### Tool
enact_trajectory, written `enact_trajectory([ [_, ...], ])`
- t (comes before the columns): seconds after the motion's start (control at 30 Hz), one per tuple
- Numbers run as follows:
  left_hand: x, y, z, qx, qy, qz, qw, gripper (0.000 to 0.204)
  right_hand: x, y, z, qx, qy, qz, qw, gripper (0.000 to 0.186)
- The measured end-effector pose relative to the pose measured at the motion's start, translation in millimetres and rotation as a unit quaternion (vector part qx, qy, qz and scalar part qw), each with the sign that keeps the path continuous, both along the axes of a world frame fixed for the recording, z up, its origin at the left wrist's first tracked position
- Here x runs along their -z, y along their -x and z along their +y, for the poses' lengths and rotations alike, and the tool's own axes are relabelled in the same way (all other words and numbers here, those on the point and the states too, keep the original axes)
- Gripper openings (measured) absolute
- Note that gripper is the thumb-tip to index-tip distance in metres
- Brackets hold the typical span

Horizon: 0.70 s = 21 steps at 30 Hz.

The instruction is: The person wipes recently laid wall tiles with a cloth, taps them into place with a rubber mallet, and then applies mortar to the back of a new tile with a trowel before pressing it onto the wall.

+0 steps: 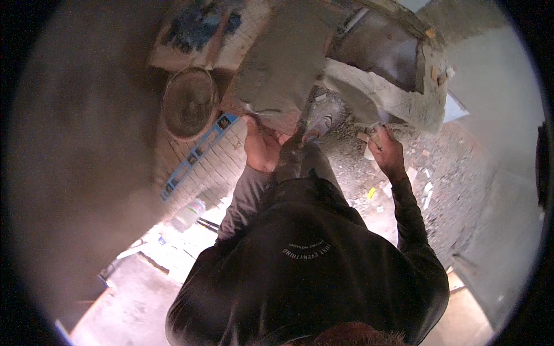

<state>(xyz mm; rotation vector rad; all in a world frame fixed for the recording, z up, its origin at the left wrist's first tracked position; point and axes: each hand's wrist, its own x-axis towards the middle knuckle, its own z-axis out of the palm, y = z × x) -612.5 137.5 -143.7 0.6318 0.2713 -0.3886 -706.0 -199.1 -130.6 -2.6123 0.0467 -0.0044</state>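
A dark garment (306,282) lay nearest, printed with an arc of pale capital lettering and a smaller line within it. Beyond, on the left, a clear bottle (189,214) bore a label too blurred to read. On the right, the right grip (386,151) was closed around a trowel-like tool (356,102), partly hidden. The left grip (264,149), palm up, held the near edge of a slab (283,57) coated in grey mortar, straight ahead. Left of it lay a blue level (196,157), then a round bucket (216,95). Farther right stood a mortar-edged frame (430,86).
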Motion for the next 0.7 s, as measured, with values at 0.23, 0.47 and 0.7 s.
enact_trajectory([
  [0.23, 57, 13, -3, -0.022, 0.004, 0.018, 1.000, 0.096, -59, -88, 12, -0.117, -0.114, 0.061, 0.985, 0.040],
  [0.47, 77, 17, 11, -0.008, 0.037, 0.048, 0.998, 0.090, -122, -212, 174, -0.368, 0.083, 0.038, 0.925, 0.038],
  [0.7, 58, 34, 33, -0.054, 0.018, 0.067, 0.996, 0.073, -31, -327, 356, -0.540, 0.340, -0.041, 0.769, 0.031],
])
